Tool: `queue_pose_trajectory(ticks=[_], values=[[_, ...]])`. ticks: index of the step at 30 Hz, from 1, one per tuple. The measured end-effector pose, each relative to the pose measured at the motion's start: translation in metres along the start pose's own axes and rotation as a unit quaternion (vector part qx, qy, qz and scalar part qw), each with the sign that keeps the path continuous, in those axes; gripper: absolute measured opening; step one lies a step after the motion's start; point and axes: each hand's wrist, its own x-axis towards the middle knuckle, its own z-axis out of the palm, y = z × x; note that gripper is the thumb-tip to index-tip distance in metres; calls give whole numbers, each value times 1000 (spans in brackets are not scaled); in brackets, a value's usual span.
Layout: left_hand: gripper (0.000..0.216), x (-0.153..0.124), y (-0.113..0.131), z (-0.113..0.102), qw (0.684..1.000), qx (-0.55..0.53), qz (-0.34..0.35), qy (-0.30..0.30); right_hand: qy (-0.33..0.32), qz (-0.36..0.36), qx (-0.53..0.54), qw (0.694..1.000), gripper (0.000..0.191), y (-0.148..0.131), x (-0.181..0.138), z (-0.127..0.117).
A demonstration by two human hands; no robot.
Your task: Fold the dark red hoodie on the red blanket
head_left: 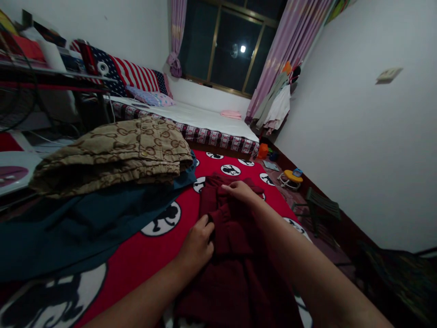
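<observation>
A dark red garment [235,255] lies on a red blanket with black-and-white cartoon circles [150,246]. My left hand [198,243] grips a fold of the garment at its left edge, fingers curled into the cloth. Further out, my right hand [241,190] pinches the garment's far end, near its top. Both forearms reach in from the bottom of the view.
A brown patterned folded garment [112,157] rests on a dark teal cloth [78,223] to the left. Beyond is a second bed with a white sheet [201,118] and striped pillows [136,75]. A folding stool [319,207] and small toys stand on the floor at right, by the white wall.
</observation>
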Motion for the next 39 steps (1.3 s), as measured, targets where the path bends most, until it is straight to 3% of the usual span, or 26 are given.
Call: queue_pose_trajectory(ticks=[4, 9, 13, 15, 19, 22, 26, 30, 34, 36, 39], values=[[29, 3, 2, 0, 999, -17, -13, -25, 51, 28, -43, 997, 16, 10, 0, 0], [28, 10, 11, 2, 999, -22, -17, -39, 234, 41, -57, 970, 24, 23, -1, -17], [21, 16, 16, 5, 998, -4, -48, -46, 331, 16, -81, 940, 28, 27, -1, -23], [20, 19, 16, 6, 997, -14, -58, -43, 327, 7, -90, 941, 24, 34, -1, -19], [20, 24, 12, 5, 995, -54, -84, -18, 233, 25, -25, 972, 20, 57, 0, -14], [19, 25, 11, 0, 990, -86, -113, -10, 257, 42, 10, 965, 29, 77, -13, -24], [32, 27, 11, -7, 977, -152, -146, -6, 258, 66, 41, 963, 38, 95, -53, -40], [29, 29, 14, -5, 988, -110, -103, 36, 190, 103, 106, 970, 40, 98, -98, -35], [13, 26, 26, -1, 994, -87, -47, 37, 156, 100, 148, 971, 30, 85, -129, -24], [12, 22, 36, -2, 992, -125, -9, 12, 174, 90, 202, 960, 26, 77, -140, -25], [13, 18, 47, -6, 985, -168, 36, -26, 232, 75, 363, 900, 19, 68, -154, -31]])
